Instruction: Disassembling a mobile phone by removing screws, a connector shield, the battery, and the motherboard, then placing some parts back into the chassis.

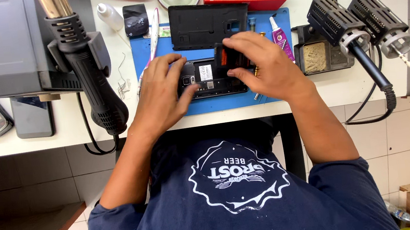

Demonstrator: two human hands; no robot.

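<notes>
Hands meet over an opened phone (211, 79) that lies on the blue mat (274, 95) near the front edge of the white bench (55, 136), its long axis running left to right across the person's body. The left hand (162, 91) lies on the phone's left end, fingers spread and pressing down beside the camera, closed on nothing. The right hand (263, 63) comes in from the right and pinches a dark battery (228, 56) with an orange stripe between thumb and fingertips; the battery is tilted, its lower edge at the phone's open bay and its upper edge raised toward the back of the bench. So the battery sits directly above the right half of the phone, and the right hand is the nearer one to it, while the left only steadies the body. Just behind the phone, the removed black back cover (208, 24) rests on the mat's far edge. A tube of glue (281, 38) lies at the mat's right side. A hot-air gun (85, 66) hangs in its holder at the left of the bench, and two soldering iron stands (357, 20) occupy the right end.
</notes>
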